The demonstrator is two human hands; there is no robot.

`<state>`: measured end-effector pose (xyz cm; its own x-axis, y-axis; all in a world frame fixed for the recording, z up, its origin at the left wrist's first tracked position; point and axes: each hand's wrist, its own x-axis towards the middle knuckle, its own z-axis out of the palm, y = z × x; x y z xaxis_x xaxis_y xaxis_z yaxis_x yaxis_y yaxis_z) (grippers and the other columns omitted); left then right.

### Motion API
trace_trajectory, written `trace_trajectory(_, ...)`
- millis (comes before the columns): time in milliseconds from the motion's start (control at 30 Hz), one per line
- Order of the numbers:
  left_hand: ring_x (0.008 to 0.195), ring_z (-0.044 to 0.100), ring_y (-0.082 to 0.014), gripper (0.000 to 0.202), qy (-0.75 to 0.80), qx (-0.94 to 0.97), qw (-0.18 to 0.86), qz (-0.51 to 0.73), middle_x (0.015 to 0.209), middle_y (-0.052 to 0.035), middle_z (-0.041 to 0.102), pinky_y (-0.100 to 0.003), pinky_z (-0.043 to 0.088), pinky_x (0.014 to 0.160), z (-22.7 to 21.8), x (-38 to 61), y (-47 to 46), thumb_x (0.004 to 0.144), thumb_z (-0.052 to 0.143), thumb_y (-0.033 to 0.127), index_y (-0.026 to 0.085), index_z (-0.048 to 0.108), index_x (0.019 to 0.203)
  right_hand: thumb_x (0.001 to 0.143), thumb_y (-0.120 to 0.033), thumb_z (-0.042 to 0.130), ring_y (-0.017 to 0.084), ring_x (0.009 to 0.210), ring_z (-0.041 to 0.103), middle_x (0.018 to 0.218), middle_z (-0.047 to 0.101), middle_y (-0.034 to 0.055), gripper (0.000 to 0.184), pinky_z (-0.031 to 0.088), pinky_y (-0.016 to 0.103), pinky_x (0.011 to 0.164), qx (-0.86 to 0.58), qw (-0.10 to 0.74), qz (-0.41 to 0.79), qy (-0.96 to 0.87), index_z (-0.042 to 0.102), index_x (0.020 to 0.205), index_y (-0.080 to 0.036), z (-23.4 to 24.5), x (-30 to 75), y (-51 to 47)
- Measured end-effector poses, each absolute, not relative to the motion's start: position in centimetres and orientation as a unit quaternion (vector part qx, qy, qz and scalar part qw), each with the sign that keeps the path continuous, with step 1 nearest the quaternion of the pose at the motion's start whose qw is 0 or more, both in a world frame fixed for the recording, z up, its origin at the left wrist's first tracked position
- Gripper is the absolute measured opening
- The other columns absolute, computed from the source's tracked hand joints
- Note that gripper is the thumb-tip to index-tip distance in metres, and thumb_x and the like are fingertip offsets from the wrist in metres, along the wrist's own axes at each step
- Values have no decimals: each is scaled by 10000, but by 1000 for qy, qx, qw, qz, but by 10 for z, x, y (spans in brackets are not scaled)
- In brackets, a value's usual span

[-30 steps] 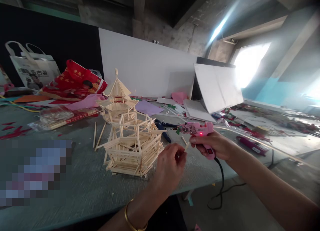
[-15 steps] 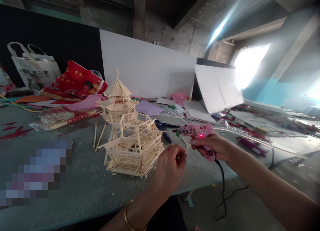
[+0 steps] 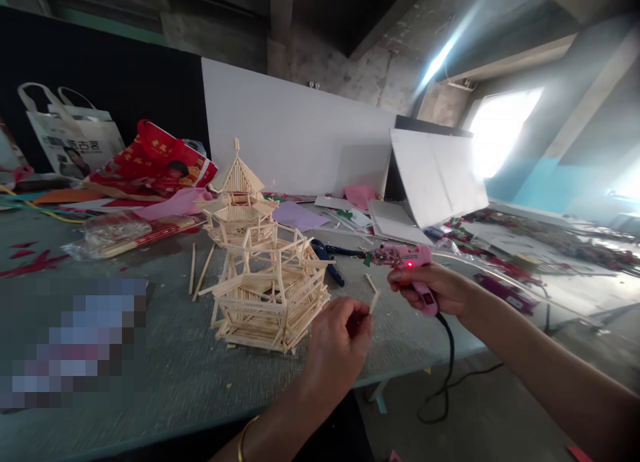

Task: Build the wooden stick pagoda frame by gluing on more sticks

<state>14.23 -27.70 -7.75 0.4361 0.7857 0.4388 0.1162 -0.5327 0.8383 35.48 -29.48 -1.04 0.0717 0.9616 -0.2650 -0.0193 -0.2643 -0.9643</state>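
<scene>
A pagoda-like model built of thin wooden sticks [image 3: 260,275] stands on the grey table [image 3: 165,375]. Just right of it my left hand [image 3: 340,342] pinches a short wooden stick [image 3: 373,303] by its lower end. My right hand [image 3: 440,290] grips a pink hot glue gun [image 3: 406,262], its red light on and its nozzle pointing left, a little above and right of the stick. The gun's black cord [image 3: 447,375] hangs off the table edge.
Loose sticks [image 3: 199,275] lie left of the model, a clear packet of sticks [image 3: 115,234] farther left. Blue-handled pliers [image 3: 325,257] lie behind the model. White boards [image 3: 435,175], coloured paper scraps and bags [image 3: 150,162] crowd the back of the table.
My right hand with the glue gun has drawn a little to the right, away from the stick tip. My left hand has stayed nearly in place.
</scene>
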Motion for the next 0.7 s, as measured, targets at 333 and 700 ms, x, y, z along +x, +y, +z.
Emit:
trace_trajectory(333,722,582,-143,87,301,773,346,440,771,-28,619,-241,435,658,-84,146,-275,792,534,178,168,617,813,680,-307,772,88,466,533,749,638,58,258,422,152,349,-555,433,575,-418,674,787,-93,-12,338,-305)
trace_trajectory(700,666,552,-119,78,280,783,310,461,768,-30,587,-226,427,627,-84,147,-275,804,518,164,160,596,810,657,-303,773,95,426,541,689,643,45,232,422,159,334,-562,418,560,-443,657,691,-106,-8,327,-308)
